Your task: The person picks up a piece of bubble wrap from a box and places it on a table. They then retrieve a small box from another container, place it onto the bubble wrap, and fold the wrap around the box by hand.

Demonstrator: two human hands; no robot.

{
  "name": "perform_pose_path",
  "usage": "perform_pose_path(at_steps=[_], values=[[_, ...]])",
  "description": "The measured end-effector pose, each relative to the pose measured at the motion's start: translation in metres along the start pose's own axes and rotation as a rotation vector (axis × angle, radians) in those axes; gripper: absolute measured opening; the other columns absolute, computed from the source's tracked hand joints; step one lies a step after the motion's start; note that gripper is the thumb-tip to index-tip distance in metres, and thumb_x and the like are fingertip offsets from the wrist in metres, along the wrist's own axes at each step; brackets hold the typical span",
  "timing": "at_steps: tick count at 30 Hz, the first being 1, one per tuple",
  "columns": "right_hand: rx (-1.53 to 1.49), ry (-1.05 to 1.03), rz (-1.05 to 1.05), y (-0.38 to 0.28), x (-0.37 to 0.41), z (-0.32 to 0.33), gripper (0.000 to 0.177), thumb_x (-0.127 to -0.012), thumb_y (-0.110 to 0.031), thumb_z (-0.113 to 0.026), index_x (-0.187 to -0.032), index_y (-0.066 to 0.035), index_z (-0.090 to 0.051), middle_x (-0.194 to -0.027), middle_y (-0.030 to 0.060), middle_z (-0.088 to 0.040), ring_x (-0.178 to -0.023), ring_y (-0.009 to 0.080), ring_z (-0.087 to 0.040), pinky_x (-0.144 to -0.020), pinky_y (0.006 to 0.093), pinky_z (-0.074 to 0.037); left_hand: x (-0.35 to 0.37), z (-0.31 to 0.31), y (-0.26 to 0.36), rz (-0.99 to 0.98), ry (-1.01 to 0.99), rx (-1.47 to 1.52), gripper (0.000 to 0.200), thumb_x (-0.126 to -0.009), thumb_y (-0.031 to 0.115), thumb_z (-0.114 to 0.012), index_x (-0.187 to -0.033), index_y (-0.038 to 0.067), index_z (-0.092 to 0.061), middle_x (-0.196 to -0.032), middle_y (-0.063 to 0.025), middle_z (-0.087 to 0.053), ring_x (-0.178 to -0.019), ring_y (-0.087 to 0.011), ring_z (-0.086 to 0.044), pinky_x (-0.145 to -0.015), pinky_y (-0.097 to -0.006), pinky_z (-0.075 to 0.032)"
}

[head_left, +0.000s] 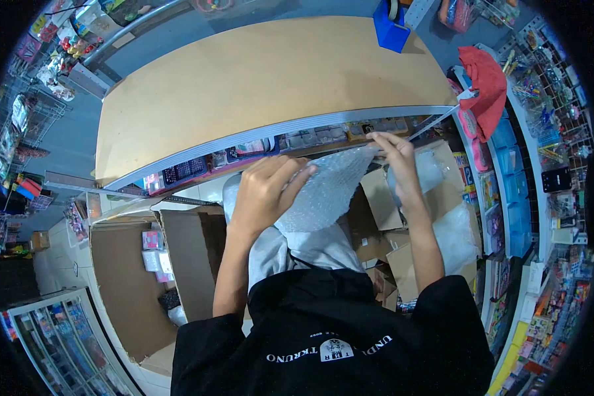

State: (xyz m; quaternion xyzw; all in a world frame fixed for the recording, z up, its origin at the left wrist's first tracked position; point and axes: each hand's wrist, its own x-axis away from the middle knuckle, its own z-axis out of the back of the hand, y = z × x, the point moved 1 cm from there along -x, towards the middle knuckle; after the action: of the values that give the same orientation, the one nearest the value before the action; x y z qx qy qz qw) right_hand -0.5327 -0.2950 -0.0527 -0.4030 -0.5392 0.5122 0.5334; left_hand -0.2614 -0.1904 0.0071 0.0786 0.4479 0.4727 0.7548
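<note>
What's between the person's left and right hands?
A translucent piece of plastic bubble wrap spans from the left hand to the right hand, in the head view.

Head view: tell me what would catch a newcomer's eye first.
Probably the bubble wrap at the centre, held between the left hand and right hand. Next, the red cloth hanging just right of the tan table, and the blue tape dispenser at that table's far right corner.
</note>
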Motion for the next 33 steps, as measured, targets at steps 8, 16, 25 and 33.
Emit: perform_pose_path(at_steps=[8,16,25,33], values=[[-0.449,0.221,-0.303,0.044,-0.016,-0.009,0.032,-0.097,-0.036,-0.063,-0.12,-0.015,-0.066,-0.118,-0.0025,-0.07,-0.096,0.0083,-0.061,-0.075,0.0248,-0.042,0.01,0.019,-0.006,0.241,0.101,0.002,0.016,-0.088,0.013,-0.075,-0.09,-0.002,-0.071,-0.075,-0.0116,-0.069,-0.06,-0.0199,-0.064,-0.056,-0.0308,-0.047],[-0.7,0.308,-0.18,0.026,-0.027,-0.019,0.043,-0.097,-0.035,-0.065,-0.132,-0.012,-0.057,-0.128,-0.0005,-0.057,-0.104,0.0111,-0.054,-0.08,0.0277,-0.044,0.025,0.03,-0.025,0.529,0.275,0.256,0.016,-0.095,0.012,-0.067,-0.097,-0.003,-0.071,-0.078,-0.0053,-0.07,-0.068,-0.0071,-0.062,-0.06,-0.0232,-0.046],[-0.27,0.088,-0.134,0.02,0.028,-0.039,0.041,-0.099,-0.05,-0.056,-0.122,-0.016,-0.062,-0.115,-0.002,-0.066,-0.102,0.0103,-0.059,-0.084,0.0287,-0.043,0.037,0.039,-0.045,0.74,0.662,0.671,0.019,-0.102,0.022,-0.06,-0.109,0.004,-0.065,-0.085,0.0025,-0.063,-0.074,-0.002,-0.053,-0.063,-0.0188,-0.04],[-0.381,-0.47,-0.1,0.021,0.072,-0.08,0.037,-0.103,-0.031,-0.055,-0.123,0.0,-0.061,-0.114,0.0088,-0.067,-0.106,0.0129,-0.061,-0.092,0.0291,-0.046,0.05,0.033,-0.055,0.813,0.656,0.69,0.02,-0.103,0.023,-0.059,-0.11,0.006,-0.065,-0.087,0.0037,-0.063,-0.077,-0.0023,-0.054,-0.067,-0.0184,-0.043]])
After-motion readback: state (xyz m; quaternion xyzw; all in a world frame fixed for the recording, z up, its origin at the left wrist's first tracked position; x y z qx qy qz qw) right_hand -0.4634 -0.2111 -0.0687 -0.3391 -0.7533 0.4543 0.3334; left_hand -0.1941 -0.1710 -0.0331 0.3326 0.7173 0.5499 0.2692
